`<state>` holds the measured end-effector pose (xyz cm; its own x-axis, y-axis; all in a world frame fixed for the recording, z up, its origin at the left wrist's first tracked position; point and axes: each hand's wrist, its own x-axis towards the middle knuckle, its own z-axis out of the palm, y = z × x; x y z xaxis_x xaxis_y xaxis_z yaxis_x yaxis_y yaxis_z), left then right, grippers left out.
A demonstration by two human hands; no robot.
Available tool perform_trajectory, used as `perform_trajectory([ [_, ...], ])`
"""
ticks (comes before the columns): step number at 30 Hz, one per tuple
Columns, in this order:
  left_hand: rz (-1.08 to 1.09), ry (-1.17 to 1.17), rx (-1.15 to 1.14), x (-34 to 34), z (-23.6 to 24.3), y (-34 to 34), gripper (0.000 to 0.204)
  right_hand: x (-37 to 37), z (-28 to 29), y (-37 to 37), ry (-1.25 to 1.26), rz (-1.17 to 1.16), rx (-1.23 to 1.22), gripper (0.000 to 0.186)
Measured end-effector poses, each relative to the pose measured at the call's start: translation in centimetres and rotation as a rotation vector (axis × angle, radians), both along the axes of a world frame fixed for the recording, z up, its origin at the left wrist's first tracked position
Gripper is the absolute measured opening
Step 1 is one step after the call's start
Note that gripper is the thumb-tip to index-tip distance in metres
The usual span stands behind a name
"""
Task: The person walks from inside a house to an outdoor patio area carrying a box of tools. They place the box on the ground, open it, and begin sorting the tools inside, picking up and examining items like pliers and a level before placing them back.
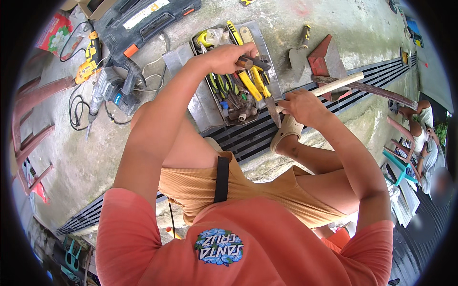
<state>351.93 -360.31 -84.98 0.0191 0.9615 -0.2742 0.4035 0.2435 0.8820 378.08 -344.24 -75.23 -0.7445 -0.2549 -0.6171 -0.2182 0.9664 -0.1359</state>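
Note:
My left hand reaches over an open metal toolbox, its fingers closed round a tool with a brown and black handle; the tool's kind is partly hidden. Beneath the hand lie pliers with green and black handles, yellow-handled tools and small metal fittings. Just right of the box, my right hand is closed round a pale wooden stick, which extends to the far right. A pointed metal blade juts over the box's edge beside that hand.
Left on the concrete lie a yellow drill, a grey-blue power tool with cords, and a black case. To the right are a trowel, a red metal piece and a dark bar over a drain grate. Another person sits far right.

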Motion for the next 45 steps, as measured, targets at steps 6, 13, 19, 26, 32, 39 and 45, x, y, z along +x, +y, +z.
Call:
perform_trajectory([
  [6, 0.214, -0.118, 0.174, -4.0, 3.8, -2.8, 0.066, -5.3, -3.3, -6.9, 0.128, 0.391, 0.061, 0.026],
  [13, 0.838, -0.568, 0.303, -8.1, 6.3, -4.9, 0.039, -8.2, -8.0, -11.4, 0.089, 0.683, 0.089, 0.024],
  [19, 1.170, -1.053, 0.666, -10.2, 5.1, -5.2, 0.015, -6.8, -11.0, -12.7, 0.354, -0.563, -0.280, 0.057],
  [26, 1.264, -1.221, 0.810, -11.5, 3.6, -3.9, 0.014, -5.2, -16.7, -16.0, 0.512, -0.896, -0.216, 0.067],
  [32, 1.251, -1.243, 0.795, -12.3, 4.0, -3.9, 0.015, -6.8, -15.7, -17.8, 0.320, -0.866, -0.119, 0.071],
  [39, 1.260, -1.124, 0.773, -10.3, 2.5, -3.6, 0.018, -6.2, -16.4, -16.8, 0.251, -0.954, 0.021, 0.076],
  [45, 0.959, -0.806, 0.723, -6.9, 3.0, -2.7, 0.025, -6.5, -16.9, -11.4, 0.038, -0.917, -0.360, 0.065],
])
